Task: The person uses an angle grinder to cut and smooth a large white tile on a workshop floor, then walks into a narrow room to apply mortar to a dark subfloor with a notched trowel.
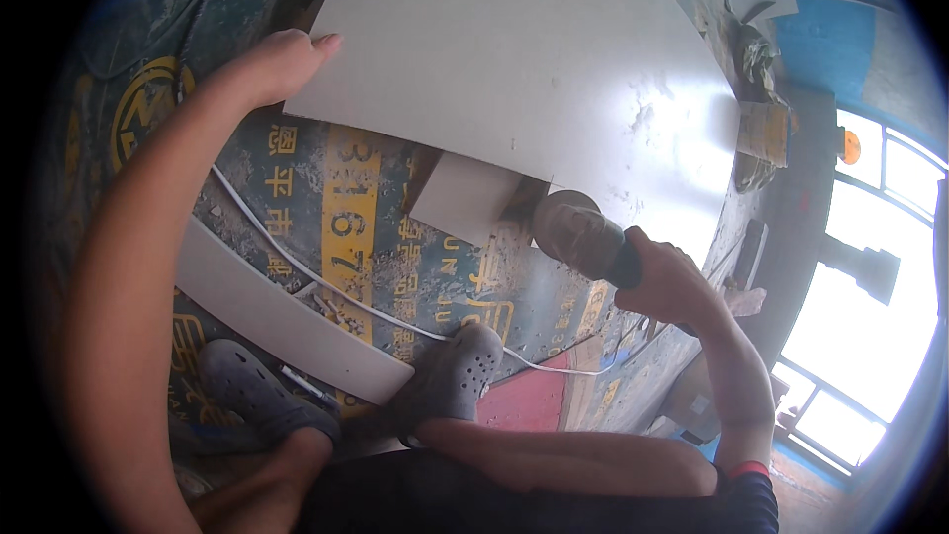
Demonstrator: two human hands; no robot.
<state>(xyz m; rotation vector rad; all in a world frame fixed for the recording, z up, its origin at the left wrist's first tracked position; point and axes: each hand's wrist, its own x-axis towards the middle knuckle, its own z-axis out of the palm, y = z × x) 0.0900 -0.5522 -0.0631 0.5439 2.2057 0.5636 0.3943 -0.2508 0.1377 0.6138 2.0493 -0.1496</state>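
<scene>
A large pale grey tile (504,49) lies in front of me, raised at its near edge above the floor covering. My left hand (285,64) is closed on the tile's left edge near its corner, thumb on top and fingers hidden underneath. In my right hand (664,279) is a dusty angle grinder (581,235), gripped round its body. Its round head overlaps the tile's near edge toward the right; the disc is hidden, so I cannot tell whether it touches. A smaller tile piece (467,198) shows under the near edge, left of the grinder.
A white cable (326,283) crosses the green, yellow-printed floor covering (346,188), which is strewn with debris. A curved tile strip (287,314) lies by my grey clogs (463,368). A red board (516,398) is nearby. Bright windows (860,257) stand at the right.
</scene>
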